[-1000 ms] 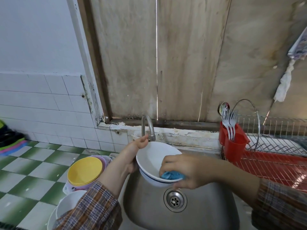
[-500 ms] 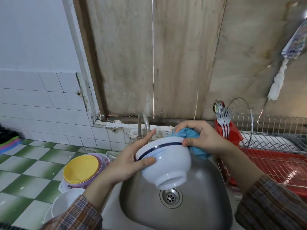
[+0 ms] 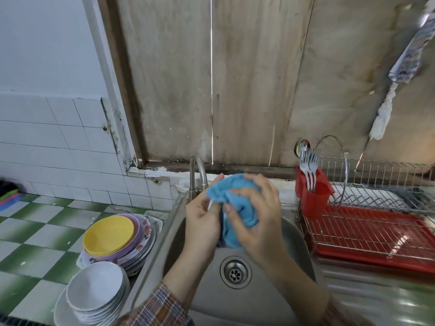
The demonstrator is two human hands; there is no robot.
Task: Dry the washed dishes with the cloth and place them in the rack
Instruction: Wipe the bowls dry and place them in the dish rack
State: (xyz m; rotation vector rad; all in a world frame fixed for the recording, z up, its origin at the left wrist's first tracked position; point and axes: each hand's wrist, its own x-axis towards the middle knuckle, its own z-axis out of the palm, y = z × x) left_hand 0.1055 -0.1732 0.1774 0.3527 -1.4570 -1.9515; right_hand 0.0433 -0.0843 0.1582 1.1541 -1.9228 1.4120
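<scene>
Blue cloth (image 3: 235, 201) at frame centre, gripped by right hand (image 3: 259, 222) (fingers curled); left hand (image 3: 202, 222) clasps the near-hidden bowl (image 3: 210, 204).

Single view: head-worn wide-angle camera, high above stainless steel sink basin (image 3: 235, 300), looking forward and down. Faces stained wooden board wall (image 3: 259, 78) behind curved metal tap (image 3: 200, 170). Close range: plaid-sleeved forearms (image 3: 183, 267) enter from bottom edge and meet near frame centre. Left side takes in green-and-white checked tile counter (image 3: 35, 231); right side takes in red wire dish rack (image 3: 364, 231). Straight lines lean outward toward edges; lower right corner blurred.
</scene>
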